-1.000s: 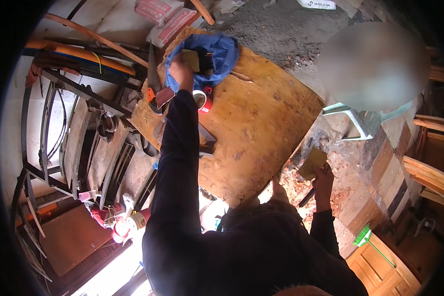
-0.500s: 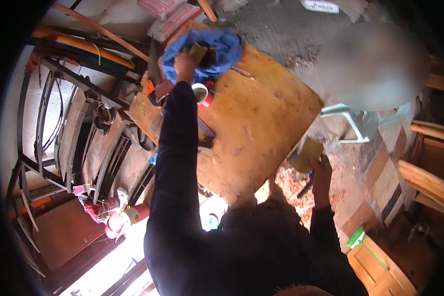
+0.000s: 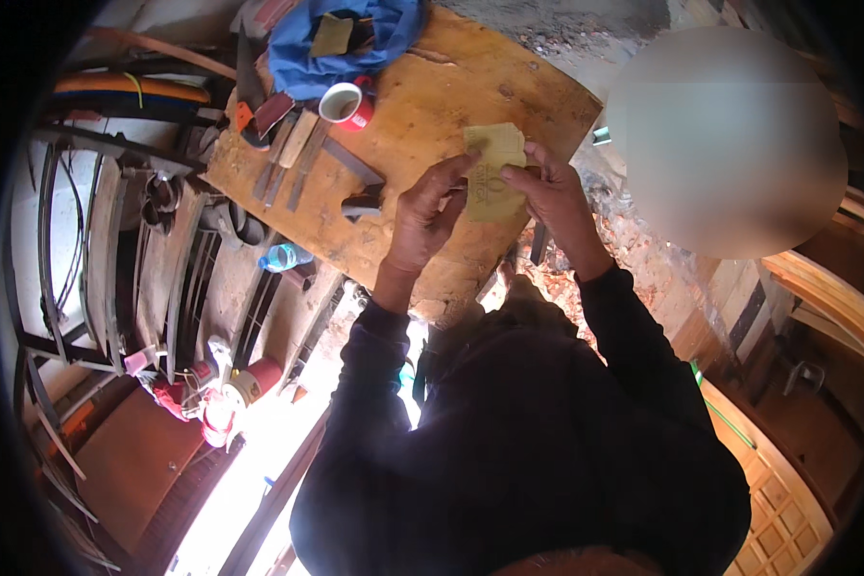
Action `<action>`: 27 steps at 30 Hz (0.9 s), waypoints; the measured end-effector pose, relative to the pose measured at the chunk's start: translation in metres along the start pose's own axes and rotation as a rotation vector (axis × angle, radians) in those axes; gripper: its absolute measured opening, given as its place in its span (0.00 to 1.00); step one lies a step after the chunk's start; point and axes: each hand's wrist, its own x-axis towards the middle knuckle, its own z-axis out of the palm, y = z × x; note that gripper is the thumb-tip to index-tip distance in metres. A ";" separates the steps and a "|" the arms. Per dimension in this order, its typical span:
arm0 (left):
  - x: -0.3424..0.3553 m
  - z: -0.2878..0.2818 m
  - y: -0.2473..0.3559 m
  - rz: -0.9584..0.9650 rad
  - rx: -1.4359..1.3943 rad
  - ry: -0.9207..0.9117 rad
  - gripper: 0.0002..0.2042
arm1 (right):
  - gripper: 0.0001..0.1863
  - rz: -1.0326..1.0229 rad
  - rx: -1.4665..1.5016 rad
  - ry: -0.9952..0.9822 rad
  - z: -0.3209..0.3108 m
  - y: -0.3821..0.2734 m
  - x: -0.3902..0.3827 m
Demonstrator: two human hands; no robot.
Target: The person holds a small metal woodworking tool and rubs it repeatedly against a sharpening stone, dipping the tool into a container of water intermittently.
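A worn, yellowish sheet of sandpaper (image 3: 494,192) with faded print is held up over the near right part of the wooden table. My left hand (image 3: 424,216) pinches its left edge, fingers bent. On the opposite side, my right hand (image 3: 559,206) grips it with the thumb lying on its face. A second, smaller yellowish piece of sandpaper (image 3: 330,36) rests in the opening of a blue cloth bag (image 3: 298,62) at the far left of the table. Neither hand touches the bag.
On the table (image 3: 490,82) are a red and white mug (image 3: 356,117), chisels (image 3: 296,140), a square-like tool (image 3: 353,161) and a saw with an orange and black handle (image 3: 248,117). A water bottle (image 3: 284,257) lies left of it. A blurred patch covers the far right.
My left hand has left the blue bag, where a sandpaper piece now lies, and come to the held sheet. My right hand has brought that sheet left and up over the table.
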 end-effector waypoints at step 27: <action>-0.065 0.003 0.042 -0.233 -0.501 0.450 0.19 | 0.12 -0.113 0.042 -0.112 0.051 -0.002 -0.041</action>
